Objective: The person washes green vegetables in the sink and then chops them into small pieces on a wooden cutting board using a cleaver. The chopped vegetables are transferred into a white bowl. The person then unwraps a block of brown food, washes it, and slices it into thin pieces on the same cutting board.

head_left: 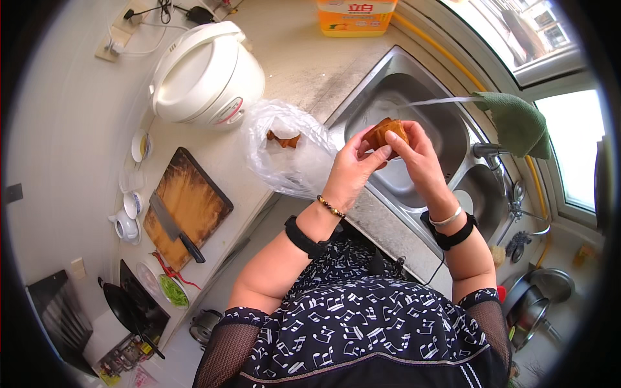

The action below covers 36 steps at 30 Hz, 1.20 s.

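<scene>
Over the sink's near edge, my left hand (353,162) and my right hand (421,154) together hold a brown, glossy slab of food (388,134), which looks like dried tofu. Fingers and thumbs of both hands press on it from either side, hiding part of it. Left of my left hand, an open clear plastic bag (303,167) rests on the counter with more brown pieces (286,139) inside. Beneath my hands lies the larger basin of a steel sink (421,123). What looks like a thin stream of water (441,101) runs into it.
A white rice cooker (208,80) stands behind the bag. Further left, a cleaver (170,220) lies on a wooden cutting board (208,194), near a bowl of shredded greens (173,292). A green cloth (516,123) hangs by the tap (487,150). Pots (529,300) sit at the right.
</scene>
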Tool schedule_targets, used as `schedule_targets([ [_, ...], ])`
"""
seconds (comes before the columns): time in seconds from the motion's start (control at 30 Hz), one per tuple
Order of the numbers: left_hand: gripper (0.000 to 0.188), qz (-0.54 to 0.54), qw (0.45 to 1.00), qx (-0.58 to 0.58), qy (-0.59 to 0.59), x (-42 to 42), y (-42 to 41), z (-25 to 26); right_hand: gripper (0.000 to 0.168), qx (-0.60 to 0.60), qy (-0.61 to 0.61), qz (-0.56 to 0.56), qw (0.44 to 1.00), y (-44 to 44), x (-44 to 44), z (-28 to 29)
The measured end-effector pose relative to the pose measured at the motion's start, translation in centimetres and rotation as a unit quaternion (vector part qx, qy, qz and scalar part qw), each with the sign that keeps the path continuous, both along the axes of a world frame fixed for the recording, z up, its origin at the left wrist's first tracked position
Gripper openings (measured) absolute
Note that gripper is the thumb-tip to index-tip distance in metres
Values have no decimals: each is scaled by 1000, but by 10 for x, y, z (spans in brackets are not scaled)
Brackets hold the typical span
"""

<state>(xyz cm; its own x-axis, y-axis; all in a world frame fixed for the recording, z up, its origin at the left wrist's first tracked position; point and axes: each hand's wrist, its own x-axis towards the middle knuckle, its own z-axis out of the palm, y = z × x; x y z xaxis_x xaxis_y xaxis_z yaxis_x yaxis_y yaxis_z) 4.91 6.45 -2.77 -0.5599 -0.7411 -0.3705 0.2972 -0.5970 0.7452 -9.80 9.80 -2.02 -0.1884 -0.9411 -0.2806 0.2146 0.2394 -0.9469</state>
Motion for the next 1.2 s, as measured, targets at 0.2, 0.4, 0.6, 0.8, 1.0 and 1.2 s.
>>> schedule_targets([
  [0.2,40,15,996,25,-81,50,2,0,20,-161,369,-9,915,-16,36,14],
  [0.4,50,151,987,-55,-31,146,17,31,10,-173,264,288,904,-43,99,36],
  [0.6,42,270,961,-9,57,205,-11,-2,17,-314,654,314,612,-95,151,-54],
  [0.8,32,255,955,129,80,219,-48,-70,26,-200,755,414,467,-124,154,-83],
  [1.0,27,222,959,166,59,212,-77,-101,27,-227,712,408,525,-122,167,-68],
  [1.2,28,161,968,186,-42,209,-91,-113,28,-232,689,373,576,-125,158,-83],
])
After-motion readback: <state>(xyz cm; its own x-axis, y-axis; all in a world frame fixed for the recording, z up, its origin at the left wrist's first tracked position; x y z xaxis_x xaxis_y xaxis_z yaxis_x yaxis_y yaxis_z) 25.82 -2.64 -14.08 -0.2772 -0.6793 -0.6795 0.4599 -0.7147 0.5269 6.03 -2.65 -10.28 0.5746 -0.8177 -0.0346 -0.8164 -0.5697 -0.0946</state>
